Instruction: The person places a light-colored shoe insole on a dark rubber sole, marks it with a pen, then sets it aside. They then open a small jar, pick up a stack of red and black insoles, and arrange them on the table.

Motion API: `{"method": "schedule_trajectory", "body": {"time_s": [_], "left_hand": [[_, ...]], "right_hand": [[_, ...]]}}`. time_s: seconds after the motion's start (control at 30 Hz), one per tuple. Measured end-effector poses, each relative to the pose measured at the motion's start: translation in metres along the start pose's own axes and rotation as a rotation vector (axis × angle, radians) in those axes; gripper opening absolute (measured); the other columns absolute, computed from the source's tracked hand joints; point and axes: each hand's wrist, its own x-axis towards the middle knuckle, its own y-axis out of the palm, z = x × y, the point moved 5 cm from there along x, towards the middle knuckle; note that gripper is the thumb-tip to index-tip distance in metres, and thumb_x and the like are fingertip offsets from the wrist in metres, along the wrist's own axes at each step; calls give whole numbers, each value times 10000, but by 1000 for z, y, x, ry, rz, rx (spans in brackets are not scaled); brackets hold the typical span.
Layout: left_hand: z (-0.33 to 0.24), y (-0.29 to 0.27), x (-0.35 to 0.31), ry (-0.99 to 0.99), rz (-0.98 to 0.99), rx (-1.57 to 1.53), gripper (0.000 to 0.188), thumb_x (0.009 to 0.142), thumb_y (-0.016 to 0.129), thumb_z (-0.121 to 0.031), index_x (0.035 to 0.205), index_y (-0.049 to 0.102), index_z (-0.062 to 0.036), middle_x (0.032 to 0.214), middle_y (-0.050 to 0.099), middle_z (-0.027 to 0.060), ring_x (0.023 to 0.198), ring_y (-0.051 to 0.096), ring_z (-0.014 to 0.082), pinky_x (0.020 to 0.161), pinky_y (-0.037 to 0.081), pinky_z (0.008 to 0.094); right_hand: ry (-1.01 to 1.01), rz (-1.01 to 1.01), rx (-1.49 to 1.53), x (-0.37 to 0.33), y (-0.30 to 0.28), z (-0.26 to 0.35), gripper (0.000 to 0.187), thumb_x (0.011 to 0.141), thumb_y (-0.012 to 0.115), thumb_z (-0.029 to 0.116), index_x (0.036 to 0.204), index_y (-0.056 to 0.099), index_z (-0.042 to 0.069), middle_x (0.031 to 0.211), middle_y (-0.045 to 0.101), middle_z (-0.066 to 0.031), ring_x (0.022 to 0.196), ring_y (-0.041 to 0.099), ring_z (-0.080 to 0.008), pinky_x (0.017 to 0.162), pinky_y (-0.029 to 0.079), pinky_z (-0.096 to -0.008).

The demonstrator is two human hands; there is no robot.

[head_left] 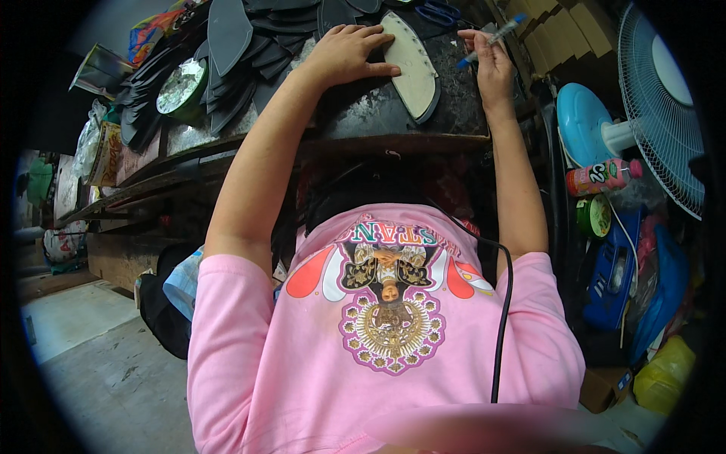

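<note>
Possibly, the pale sole-shaped piece (413,72) on the bench (355,113) could be shifted if pressed too lightly by the spread left hand (349,54); apart from it, a blue-ended pen (509,29) is gripped by the right hand (493,69).

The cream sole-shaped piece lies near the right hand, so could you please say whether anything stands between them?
Nothing visible blocks the right hand from the cream piece; the held pen juts into the gap above the bench.

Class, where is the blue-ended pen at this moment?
In the head view, the blue-ended pen is at upper right, held in the right hand, to the right of the cream sole-shaped piece.
</note>
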Motion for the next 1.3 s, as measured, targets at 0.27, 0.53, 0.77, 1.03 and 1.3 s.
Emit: {"method": "schedule_trajectory", "body": {"time_s": [0.27,0.53,0.77,1.03,1.3], "left_hand": [[-2,1,0,-19,10,35,817,819,534,-773,1429,524,-229,1500,473,94,1387,420,336,1173,287,465],[-1,-1,0,4,-20,-19,826,811,545,-775,1419,534,-216,1493,480,94,1381,426,338,1169,287,466],[-1,-1,1,10,-8,-8,825,812,552,-768,1415,539,-205,1488,485,95,1380,425,342,1168,288,465],[2,3,3,14,-42,-33,859,782,547,-801,1384,575,-189,1478,499,87,1364,448,327,1148,302,470],[-2,1,1,9,-19,-3,786,829,575,-732,1407,546,-200,1482,492,97,1371,439,336,1163,292,466]], "right_hand": [[600,202,404,-19,26,-3,245,1024,566,316,1016,622,77,860,658,-46,615,636,-82,510,483,-199],[-10,279,-286,-12,36,21,212,989,610,299,1006,610,88,661,631,-63,524,637,-133,494,494,-293],[622,225,325,-18,26,-8,204,1026,566,293,1021,624,98,685,599,29,500,543,-40,427,391,-180],[755,257,347,-14,29,-9,239,1009,588,329,1000,634,94,710,640,-9,517,593,-42,444,424,-170],[415,411,117,-7,48,-9,219,993,617,314,1023,671,104,704,615,2,516,577,-68,487,462,-220]]}}
